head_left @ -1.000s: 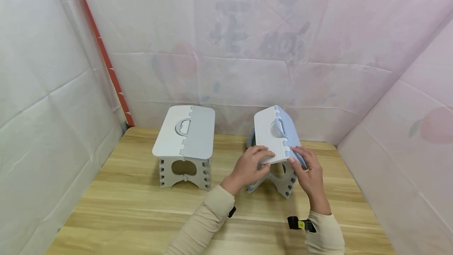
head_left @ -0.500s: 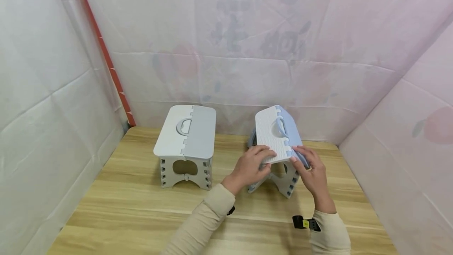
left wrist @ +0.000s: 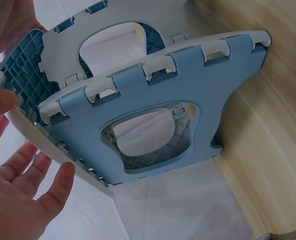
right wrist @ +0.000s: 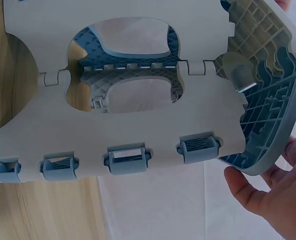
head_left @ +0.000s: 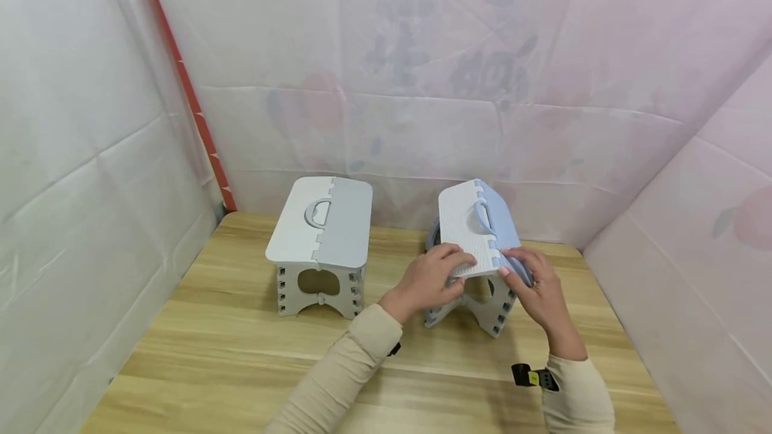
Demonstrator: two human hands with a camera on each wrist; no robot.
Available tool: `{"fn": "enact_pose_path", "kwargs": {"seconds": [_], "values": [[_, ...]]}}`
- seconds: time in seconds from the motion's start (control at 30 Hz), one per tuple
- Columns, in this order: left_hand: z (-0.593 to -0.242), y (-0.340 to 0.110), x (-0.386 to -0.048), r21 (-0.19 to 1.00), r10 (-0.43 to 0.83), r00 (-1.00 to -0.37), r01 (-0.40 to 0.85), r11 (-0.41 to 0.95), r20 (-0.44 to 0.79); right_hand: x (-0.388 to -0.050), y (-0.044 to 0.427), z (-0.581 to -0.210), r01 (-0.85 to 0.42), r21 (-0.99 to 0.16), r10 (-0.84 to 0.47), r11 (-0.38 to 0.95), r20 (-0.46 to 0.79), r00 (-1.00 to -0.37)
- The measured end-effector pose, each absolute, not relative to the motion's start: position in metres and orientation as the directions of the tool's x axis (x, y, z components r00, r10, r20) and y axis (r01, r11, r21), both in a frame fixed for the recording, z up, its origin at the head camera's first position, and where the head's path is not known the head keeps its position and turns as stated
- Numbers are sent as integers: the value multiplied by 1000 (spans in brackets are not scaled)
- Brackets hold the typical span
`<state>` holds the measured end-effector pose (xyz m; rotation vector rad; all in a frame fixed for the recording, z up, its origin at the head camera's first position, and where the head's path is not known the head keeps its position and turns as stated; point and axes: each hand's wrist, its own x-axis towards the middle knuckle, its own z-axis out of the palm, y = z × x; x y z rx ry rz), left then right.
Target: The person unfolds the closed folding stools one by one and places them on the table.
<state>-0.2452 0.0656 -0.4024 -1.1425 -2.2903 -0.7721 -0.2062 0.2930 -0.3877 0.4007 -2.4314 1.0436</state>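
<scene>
A white and light-blue folding stool [head_left: 467,223] stands on the table, its top bent along the middle hinge into a low ridge. A blue carry handle [head_left: 484,218] sticks up from that hinge. My left hand [head_left: 429,278] holds the front of the white half, fingers over the top and thumb at the front edge. On the blue half, my right hand [head_left: 541,288] grips the front corner, with the thumb near the hinge. The right wrist view shows the ribbed underside [right wrist: 270,110] and the leg panel [right wrist: 132,125] below it.
A second folding stool, white and grey [head_left: 319,223], stands to the left with its top flat. The wooden table [head_left: 241,367] carries both stools. Pale sheets hang as walls [head_left: 386,126] behind and at both sides; a red strip [head_left: 191,96] runs down the left corner.
The head view has shifted a little, so both stools appear slightly further right. My right wrist has moved slightly outward to the right. Both hands keep their hold on the white and blue stool.
</scene>
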Motion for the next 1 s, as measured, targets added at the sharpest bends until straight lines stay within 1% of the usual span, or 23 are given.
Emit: {"fn": "enact_pose_path", "kwargs": {"seconds": [0.2, 0.53, 0.8, 1.0], "values": [[-398, 63, -247, 253, 580, -538, 828, 500, 612, -208, 293, -385, -446, -582, -119, 680, 513, -850], [-389, 63, -249, 266, 613, -535, 837, 478, 581, -208, 294, -378, -466, -551, -150, 693, 521, -840], [-385, 64, -248, 257, 620, -551, 826, 502, 559, -211, 297, -378, -485, -515, -175, 706, 537, -825], [-387, 66, -248, 259, 613, -551, 825, 502, 567, -211, 299, -381, -505, -496, -195, 706, 550, -812]]}}
